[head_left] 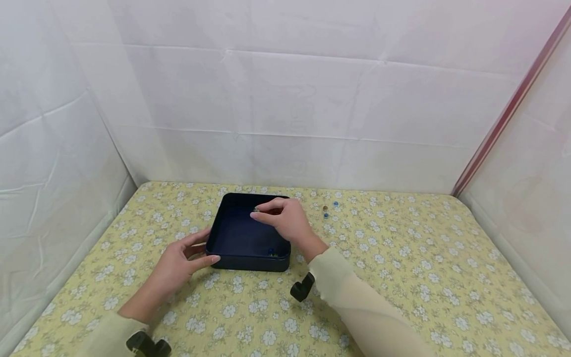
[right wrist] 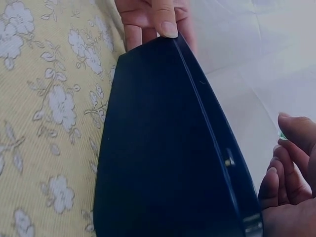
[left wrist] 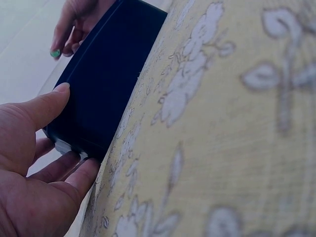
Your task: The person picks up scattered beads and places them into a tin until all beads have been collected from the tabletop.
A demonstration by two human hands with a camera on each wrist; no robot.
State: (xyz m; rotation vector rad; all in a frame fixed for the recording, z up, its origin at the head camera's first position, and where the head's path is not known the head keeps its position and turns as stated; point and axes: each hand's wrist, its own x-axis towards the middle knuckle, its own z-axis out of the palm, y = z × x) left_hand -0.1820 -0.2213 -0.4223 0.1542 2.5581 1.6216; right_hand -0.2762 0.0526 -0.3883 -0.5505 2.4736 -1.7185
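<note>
A dark navy open box [head_left: 250,263] with rounded corners sits on the flowered cloth. My left hand [head_left: 180,260] grips its near left corner, the thumb [left wrist: 57,96] on the front wall and the other fingers along the left side. Above the inside of the box, my right hand [head_left: 287,220] pinches a small shiny green piece [right wrist: 282,135] between thumb and forefinger; its exact kind is too small to tell. Inside the box, by the near right corner, lie a small blue piece [head_left: 270,251] and something greenish beside it, partly hidden by the front rim.
To the right of the box, two small blue pieces [head_left: 326,215] and an orange-brown piece [head_left: 325,208] lie on the yellow flowered cloth [head_left: 401,277]. White sheeting [head_left: 290,99] stands behind the table and at both sides, with a reddish strip [head_left: 508,109] at the right corner.
</note>
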